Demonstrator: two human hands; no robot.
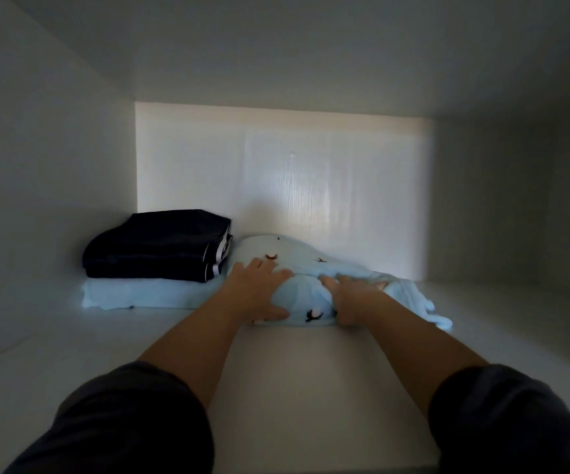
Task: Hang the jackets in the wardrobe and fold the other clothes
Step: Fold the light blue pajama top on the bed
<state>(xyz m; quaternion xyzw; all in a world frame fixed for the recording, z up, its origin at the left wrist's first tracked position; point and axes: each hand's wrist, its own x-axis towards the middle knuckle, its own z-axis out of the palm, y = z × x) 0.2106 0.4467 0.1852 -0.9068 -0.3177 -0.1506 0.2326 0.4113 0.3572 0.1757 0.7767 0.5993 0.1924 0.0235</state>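
Observation:
A folded light blue garment [305, 302] with small dark prints lies on the white wardrobe shelf [293, 371], towards the back. My left hand [259, 289] holds its left end, fingers spread over the top and thumb along the front edge. My right hand [351, 297] grips its right part, with fingers curled into the fabric. A loose end of the garment [423, 302] trails to the right of my right hand.
At the back left, a stack of folded dark navy clothes [157, 248] sits on a folded light blue piece [140, 294], right beside the garment. The compartment's back wall [310, 183], side walls and low ceiling close it in.

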